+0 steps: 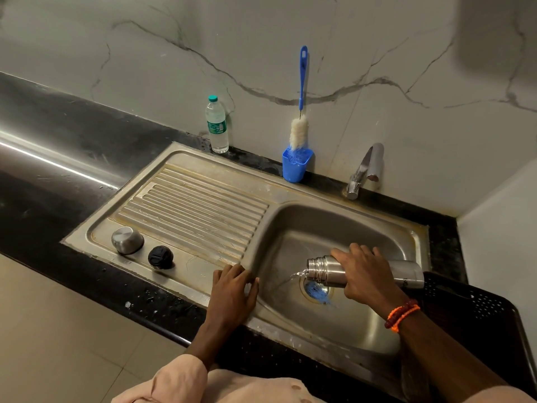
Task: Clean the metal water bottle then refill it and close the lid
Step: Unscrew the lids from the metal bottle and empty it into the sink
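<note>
My right hand [363, 271] grips the metal water bottle [325, 270], which lies on its side over the sink basin [290, 225] with its open threaded mouth pointing left. Water runs out of the mouth toward the drain [316, 289]. My left hand [234, 289] rests flat on the basin's front left rim and holds nothing. On the drainboard [191, 205] stand the steel cup lid [127, 240], upside down, and the black stopper cap [160, 257] beside it.
A blue-handled bottle brush [300, 123] stands in a blue holder [296, 165] against the marble wall. A clear plastic water bottle [217, 125] stands behind the drainboard. The tap [363, 171] is behind the basin. A black perforated basket [476, 312] sits at the right.
</note>
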